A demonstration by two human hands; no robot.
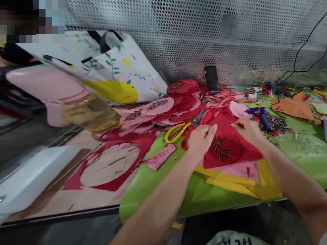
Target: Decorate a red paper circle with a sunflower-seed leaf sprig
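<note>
My left hand point(203, 139) is closed in a pinch above the left side of a red felt sheet point(230, 126). My right hand point(247, 131) is also pinched, over the sheet's right side. Whatever is between either set of fingertips, if anything, is too small to make out. On the sheet, below and between my hands, lies a red disc with a leaf sprig of dark pieces point(221, 149). Scissors point(178, 132) with yellow and red handles lie just left of my left hand. Beyond my right hand, a blue glue gun point(259, 114) rests by a heap of small dark slivers point(277, 124).
Pink and yellow sheets point(268, 178) lie under the red one. Decorated pink discs point(157, 105) and red scraps pile up at left, beside a pink-lidded bottle point(92, 114) and a floral bag point(122, 64). A phone point(212, 78) leans on the perforated metal panel point(178, 37).
</note>
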